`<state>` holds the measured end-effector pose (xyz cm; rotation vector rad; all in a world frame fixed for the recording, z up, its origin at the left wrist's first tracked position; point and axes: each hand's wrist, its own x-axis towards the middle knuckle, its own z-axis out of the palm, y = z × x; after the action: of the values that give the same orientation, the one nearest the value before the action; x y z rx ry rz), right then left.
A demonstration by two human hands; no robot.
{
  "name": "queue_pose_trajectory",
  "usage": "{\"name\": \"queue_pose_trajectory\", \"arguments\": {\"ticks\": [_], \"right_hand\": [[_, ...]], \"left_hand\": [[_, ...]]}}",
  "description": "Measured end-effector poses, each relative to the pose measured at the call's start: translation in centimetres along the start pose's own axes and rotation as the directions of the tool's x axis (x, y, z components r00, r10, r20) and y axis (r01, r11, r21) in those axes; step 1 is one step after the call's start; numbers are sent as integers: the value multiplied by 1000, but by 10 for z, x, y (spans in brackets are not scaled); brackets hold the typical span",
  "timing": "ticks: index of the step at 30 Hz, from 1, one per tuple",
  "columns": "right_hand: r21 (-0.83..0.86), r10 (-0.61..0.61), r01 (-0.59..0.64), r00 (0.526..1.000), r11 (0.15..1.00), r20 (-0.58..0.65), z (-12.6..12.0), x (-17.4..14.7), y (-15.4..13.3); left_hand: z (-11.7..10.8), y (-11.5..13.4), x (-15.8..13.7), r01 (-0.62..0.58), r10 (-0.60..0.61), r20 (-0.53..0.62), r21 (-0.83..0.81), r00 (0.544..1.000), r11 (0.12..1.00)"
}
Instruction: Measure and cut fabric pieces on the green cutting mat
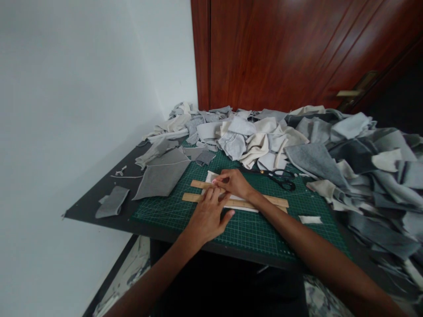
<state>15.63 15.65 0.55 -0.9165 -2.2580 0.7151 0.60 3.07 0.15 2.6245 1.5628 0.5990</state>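
Observation:
Two wooden rulers lie side by side across a strip of white fabric on the green cutting mat. My left hand presses down on the near ruler with its fingers stretched out and its thumb apart. Just beyond it, my right hand has its fingers pinched together over the far ruler. Something small and pale pinkish shows at those fingertips, too small to name. Black-handled scissors rest on the mat behind my right forearm.
Grey and white fabric scraps are heaped along the back and right of the dark table. A grey fabric piece overlaps the mat's left side. A small white scrap lies right of my forearm. A wall stands left, a wooden door behind.

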Motion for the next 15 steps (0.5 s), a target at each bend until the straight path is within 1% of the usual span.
{"name": "queue_pose_trajectory", "arguments": {"ticks": [8,11,15], "right_hand": [[25,13,-15,998,1000,68,11,26,-14],[25,10,-12,997,1000,70,11,27,-17],[5,18,-18,998,1000,66,6,21,-14]], "left_hand": [[-3,1,0,10,-10,1,-27,1000,1000],[-2,1,0,11,-11,2,-33,1000,999],[-2,1,1,12,-12,-5,-28,1000,1000]]}}
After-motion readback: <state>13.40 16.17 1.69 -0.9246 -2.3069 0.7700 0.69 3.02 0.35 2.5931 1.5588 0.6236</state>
